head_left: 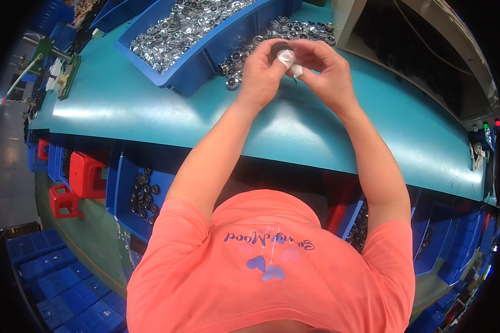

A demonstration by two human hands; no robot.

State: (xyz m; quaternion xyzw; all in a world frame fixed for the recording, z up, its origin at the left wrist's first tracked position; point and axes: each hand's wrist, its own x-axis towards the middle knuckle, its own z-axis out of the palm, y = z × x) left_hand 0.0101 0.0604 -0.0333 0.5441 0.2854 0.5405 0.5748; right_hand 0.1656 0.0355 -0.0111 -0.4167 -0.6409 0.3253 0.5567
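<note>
My left hand (pixel 261 75) and my right hand (pixel 330 75) meet above the far part of the teal bench. A small black round part (pixel 279 49) is pinched between the left thumb and fingers. My right fingertips close in on the same part from the other side, and both thumbs wear white coverings. A thin dark strand hangs just below the thumbs; I cannot make out what it belongs to. Behind my hands lies a loose pile of shiny round metal parts with dark centres (pixel 303 28).
A blue bin (pixel 189 77) full of similar shiny parts stands left of my hands. To the right is a large pale-framed box with a dark opening (pixel 422 44). Under the teal bench (pixel 166 116) are blue bins with black wheel-like parts (pixel 144 194). Red stools (pixel 87 175) stand at left.
</note>
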